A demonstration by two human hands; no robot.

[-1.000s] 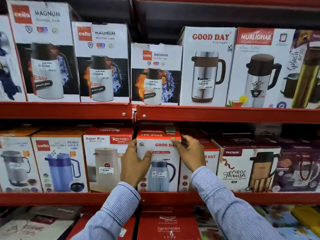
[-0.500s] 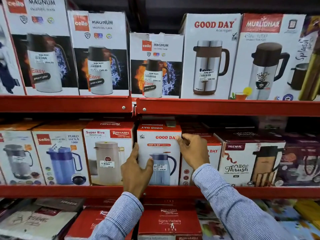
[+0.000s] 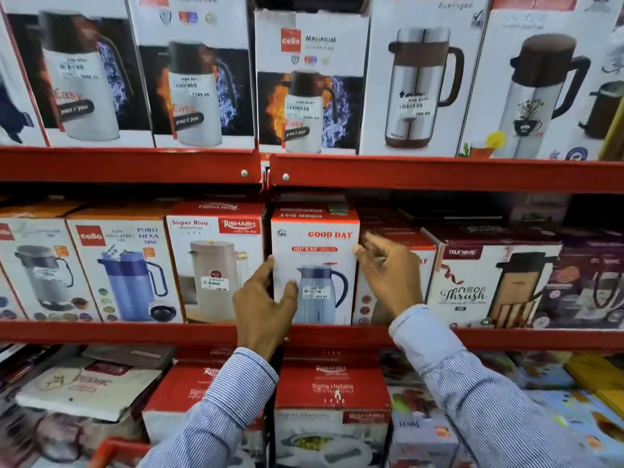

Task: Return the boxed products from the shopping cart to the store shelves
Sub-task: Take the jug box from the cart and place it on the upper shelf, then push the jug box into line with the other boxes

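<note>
The Good Day box (image 3: 315, 251) stands on the middle shelf (image 3: 101, 332), between the Rishabh box (image 3: 216, 261) on its left and the Trueware box (image 3: 486, 282) further right.

The Good Day box (image 3: 315, 261) stands upright at the centre of the frame, on the red middle shelf (image 3: 118, 331). It is a tall white carton with a red top flap, red "GOOD DAY" lettering near its upper right corner and a red "HOT N SIP" band below that. Its front shows a pale blue flask with a dark blue handle — a white price sticker sits on the flask's picture. The box faces squarely forward, its base hidden at the shelf's front lip. It stands just beside the Super Rivo box (image 3: 216, 261) on its left side and a second, partly hidden Good Day carton (image 3: 422, 265) to its right.
</note>
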